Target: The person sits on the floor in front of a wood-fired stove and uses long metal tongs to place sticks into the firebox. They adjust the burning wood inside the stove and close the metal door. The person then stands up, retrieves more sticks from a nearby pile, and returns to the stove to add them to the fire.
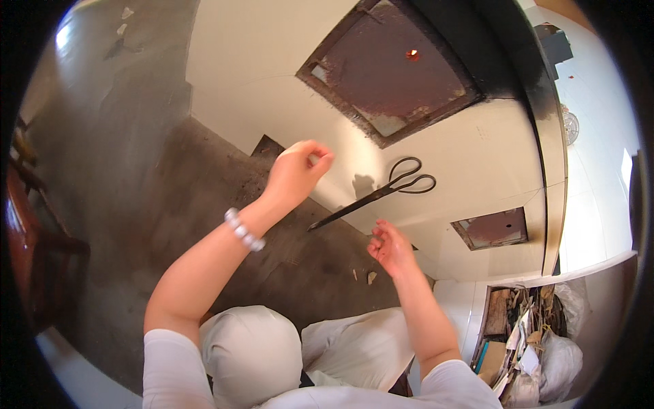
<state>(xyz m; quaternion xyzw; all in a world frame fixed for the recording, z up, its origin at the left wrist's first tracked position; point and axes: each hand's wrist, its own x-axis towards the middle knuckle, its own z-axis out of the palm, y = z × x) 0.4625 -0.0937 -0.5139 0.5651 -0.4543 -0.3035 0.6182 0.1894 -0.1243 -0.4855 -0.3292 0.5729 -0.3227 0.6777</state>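
Note:
My left hand is raised in front of the tiled stove wall, a beaded bracelet around its wrist. Its fingers are curled in towards the thumb, and no object shows in them. Lower and to the right, my right hand has its fingers loosely bent and apart, holding nothing. Long black metal fire tongs lean against the stove between both hands, their looped handles up and their tip on the dark floor. Neither hand touches them. Above, a rusty metal stove door is closed, with a glow in its small round hole.
A smaller metal door sits low in the stove's right side. At lower right, a recess holds scrap wood, paper, cardboard and plastic bags. A wooden chair stands at the left. Small scraps lie on the concrete floor.

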